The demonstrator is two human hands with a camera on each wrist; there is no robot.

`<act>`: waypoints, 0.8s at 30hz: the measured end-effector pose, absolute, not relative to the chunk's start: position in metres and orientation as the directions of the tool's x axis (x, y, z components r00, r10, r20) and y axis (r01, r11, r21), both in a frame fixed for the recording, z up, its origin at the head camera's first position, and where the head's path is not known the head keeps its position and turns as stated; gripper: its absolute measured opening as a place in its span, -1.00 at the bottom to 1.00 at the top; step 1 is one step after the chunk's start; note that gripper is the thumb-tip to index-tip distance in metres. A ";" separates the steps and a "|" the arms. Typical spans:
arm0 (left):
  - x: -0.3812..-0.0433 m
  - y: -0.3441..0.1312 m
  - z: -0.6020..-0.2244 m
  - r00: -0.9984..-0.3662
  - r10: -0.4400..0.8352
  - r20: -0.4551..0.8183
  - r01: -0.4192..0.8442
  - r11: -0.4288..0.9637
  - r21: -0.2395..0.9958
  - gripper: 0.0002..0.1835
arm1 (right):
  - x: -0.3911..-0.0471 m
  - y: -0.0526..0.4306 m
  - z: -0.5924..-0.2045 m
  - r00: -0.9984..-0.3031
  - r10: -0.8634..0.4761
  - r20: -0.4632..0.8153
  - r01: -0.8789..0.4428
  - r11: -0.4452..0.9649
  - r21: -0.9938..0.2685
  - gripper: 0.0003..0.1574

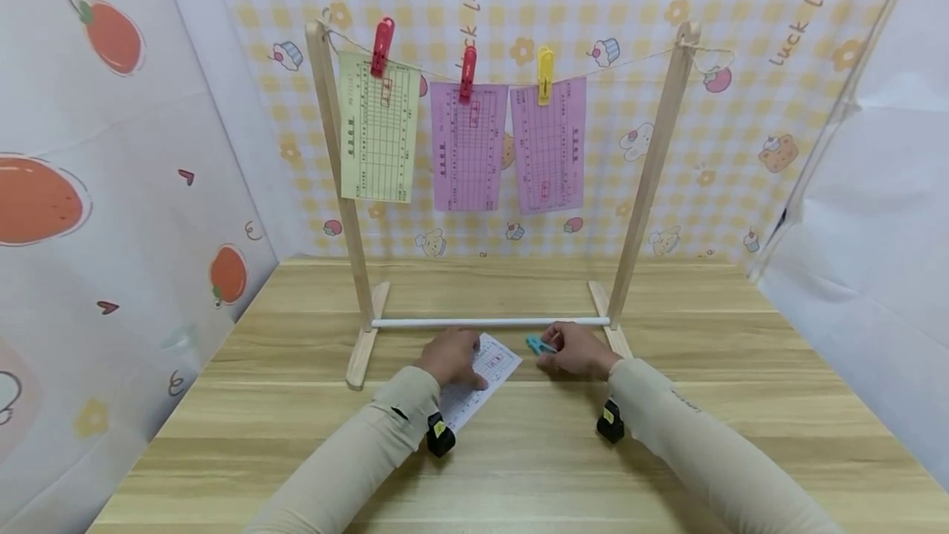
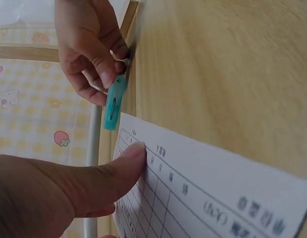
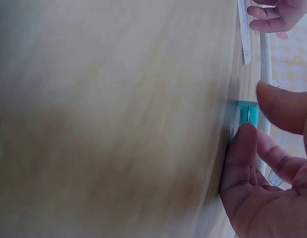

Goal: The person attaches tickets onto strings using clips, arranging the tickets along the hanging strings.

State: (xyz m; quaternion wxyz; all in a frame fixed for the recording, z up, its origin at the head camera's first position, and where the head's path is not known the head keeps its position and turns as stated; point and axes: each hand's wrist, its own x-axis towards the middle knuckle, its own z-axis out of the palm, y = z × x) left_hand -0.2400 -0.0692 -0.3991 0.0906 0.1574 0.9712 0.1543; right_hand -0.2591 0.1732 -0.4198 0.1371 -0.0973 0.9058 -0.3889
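Observation:
A white printed paper slip is near the table's middle, and my left hand holds it by its left edge. In the left wrist view, the thumb lies on the slip's printed face; the other fingers are mostly hidden. My right hand is a short way to the right, low over the table, with a turquoise clothespin at its fingertips. The left wrist view shows this clothespin pinched at one end, its other end pointing toward the slip.
Behind the hands stands a wooden frame with a white bottom bar. From its string hang a yellow-green slip and two purple slips, held by two red clothespins and a yellow clothespin.

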 end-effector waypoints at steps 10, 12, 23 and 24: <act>-0.244 -0.072 -0.405 -0.945 0.302 -0.123 0.238 0.896 0.374 -0.37 | -0.258 0.176 -0.420 -0.939 -0.318 -0.134 -0.133 0.692 -0.710 -0.70; -0.244 -0.074 -0.406 -0.945 0.307 -0.116 0.243 0.892 0.380 -0.38 | -0.259 0.175 -0.420 -0.938 -0.322 -0.125 -0.142 0.690 -0.710 -0.71; -0.246 -0.073 -0.410 -0.946 0.296 -0.134 0.214 0.877 0.429 -0.33 | -0.254 0.173 -0.417 -0.939 -0.302 -0.163 -0.078 0.650 -0.756 -0.66; -0.246 -0.072 -0.410 -0.946 0.300 -0.127 0.220 0.876 0.430 -0.33 | -0.254 0.174 -0.416 -0.940 -0.297 -0.166 -0.067 0.640 -0.766 -0.65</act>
